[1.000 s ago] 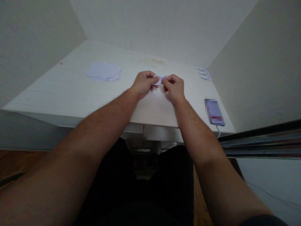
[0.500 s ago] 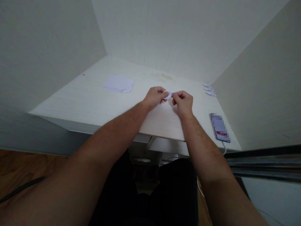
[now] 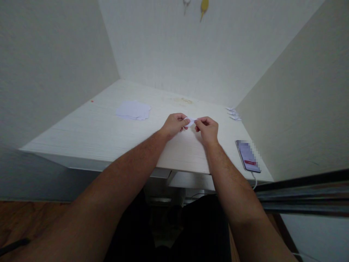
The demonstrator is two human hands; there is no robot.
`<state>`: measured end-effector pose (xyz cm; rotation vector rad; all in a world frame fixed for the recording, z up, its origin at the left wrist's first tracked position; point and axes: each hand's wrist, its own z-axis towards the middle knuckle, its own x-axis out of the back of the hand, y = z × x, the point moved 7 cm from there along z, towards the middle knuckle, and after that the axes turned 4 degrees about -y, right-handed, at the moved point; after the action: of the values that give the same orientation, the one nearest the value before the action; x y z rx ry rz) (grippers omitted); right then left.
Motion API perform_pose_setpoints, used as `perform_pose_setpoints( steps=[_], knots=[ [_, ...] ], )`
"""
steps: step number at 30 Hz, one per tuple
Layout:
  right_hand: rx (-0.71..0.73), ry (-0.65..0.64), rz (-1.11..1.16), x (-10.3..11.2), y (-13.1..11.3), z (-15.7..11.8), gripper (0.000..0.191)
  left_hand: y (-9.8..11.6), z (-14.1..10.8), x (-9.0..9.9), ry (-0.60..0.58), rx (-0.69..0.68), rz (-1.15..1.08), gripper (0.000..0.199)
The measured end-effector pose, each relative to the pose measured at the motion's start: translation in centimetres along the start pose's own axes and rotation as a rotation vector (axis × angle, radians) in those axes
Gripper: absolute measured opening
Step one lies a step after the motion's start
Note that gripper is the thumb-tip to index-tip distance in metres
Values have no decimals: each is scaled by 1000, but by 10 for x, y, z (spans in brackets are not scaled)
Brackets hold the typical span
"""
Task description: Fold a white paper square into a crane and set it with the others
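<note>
A small folded piece of white paper (image 3: pixel 191 122) is pinched between my two hands just above the desk. My left hand (image 3: pixel 176 124) grips its left end with thumb and fingers. On the opposite end, the fingertips of my right hand (image 3: pixel 207 127) are closed on the paper. Its exact folds are too small to make out. To the left on the desk lies a loose stack of white paper sheets (image 3: pixel 133 110). Several small folded paper pieces (image 3: pixel 233 114) sit in a row at the far right, by the wall.
A phone (image 3: pixel 248 156) with a white cable (image 3: pixel 255 181) rests near the right edge of the white desk (image 3: pixel 89 134). Walls enclose the desk at the back and both sides. Two hooks, one yellow (image 3: pixel 204 5), are on the back wall.
The view has tilted up, so the desk sits lower and the wall hooks have come into sight. Both hands still hold the paper, with little visible change in their grip.
</note>
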<state>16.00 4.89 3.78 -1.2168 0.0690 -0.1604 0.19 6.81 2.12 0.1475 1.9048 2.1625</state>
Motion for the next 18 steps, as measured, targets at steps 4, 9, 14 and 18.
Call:
perform_pose_setpoints(
  steps=[4,9,14,18],
  knots=[
    [7,32,15,1,-4,-2,16,0,0,1,-2,-14,9,20],
    [22,22,16,-2,-6,-3,16,2,-1,2,-3,-31,3,24],
    [14,33,50,-3,-5,-4,18,5,-4,3,4,-37,32,25],
    [2,46,70,-3,-4,-3,17,6,-3,3,0,-32,41,25]
  ],
)
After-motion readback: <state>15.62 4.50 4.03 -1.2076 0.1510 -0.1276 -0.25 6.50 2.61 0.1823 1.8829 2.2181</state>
